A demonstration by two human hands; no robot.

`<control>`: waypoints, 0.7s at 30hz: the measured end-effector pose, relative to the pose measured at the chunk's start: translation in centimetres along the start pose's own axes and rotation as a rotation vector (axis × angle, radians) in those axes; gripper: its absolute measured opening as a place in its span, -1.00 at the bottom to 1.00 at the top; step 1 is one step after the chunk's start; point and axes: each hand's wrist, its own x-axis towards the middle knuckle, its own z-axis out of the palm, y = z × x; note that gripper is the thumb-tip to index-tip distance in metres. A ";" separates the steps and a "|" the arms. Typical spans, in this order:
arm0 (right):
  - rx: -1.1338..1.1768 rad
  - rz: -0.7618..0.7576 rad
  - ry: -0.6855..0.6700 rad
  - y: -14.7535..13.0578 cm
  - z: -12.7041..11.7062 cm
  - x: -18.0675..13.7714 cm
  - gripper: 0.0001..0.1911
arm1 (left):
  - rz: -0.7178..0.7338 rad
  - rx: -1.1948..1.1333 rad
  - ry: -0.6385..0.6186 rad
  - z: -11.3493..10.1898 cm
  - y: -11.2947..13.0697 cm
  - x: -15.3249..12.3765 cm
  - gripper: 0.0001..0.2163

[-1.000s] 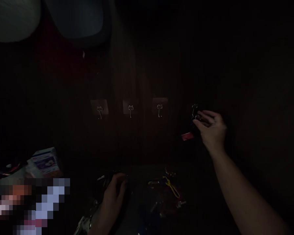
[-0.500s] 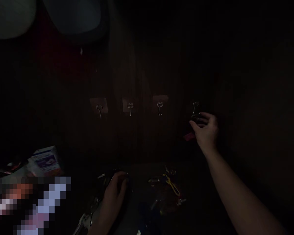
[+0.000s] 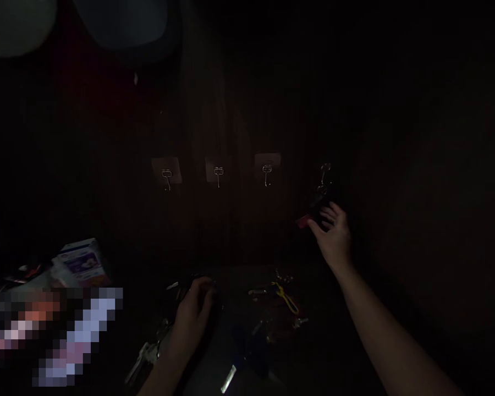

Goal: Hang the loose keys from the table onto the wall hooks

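4 wall hooks (image 3: 267,173); R hand (image 3: 334,236) open, just under rightmost, beside red tag (image 3: 302,221); L hand (image 3: 193,311) curled on dark item (image 3: 183,290), grip unclear.

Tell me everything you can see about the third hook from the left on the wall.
The third wall hook is a thin, bright, metal-looking piece with a small looped top and a long, straight stem ending in a small curved tip. It stands upright on a pale square adhesive patch stuck to the dark wall, between the second hook and the fourth hook. Nothing visibly hangs on it, and no hand touches it. Dim light hides finer detail.
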 end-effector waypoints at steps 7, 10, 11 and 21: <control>-0.042 0.085 -0.082 1.0 -0.8 -3.4 -0.32 | -0.013 0.004 0.073 -1.4 0.4 0.5 -0.77; -0.023 0.100 -0.145 1.1 -1.1 -4.9 -0.32 | -0.063 -0.037 0.137 -2.2 0.0 0.8 -0.75; -0.020 0.106 -0.164 1.1 -1.2 -5.3 -0.32 | -0.091 -0.055 0.155 -2.5 -0.2 1.0 -0.75; -0.013 0.169 -0.364 0.0 -0.9 -9.7 -0.41 | -0.006 0.114 0.099 -3.3 -1.1 1.3 -0.78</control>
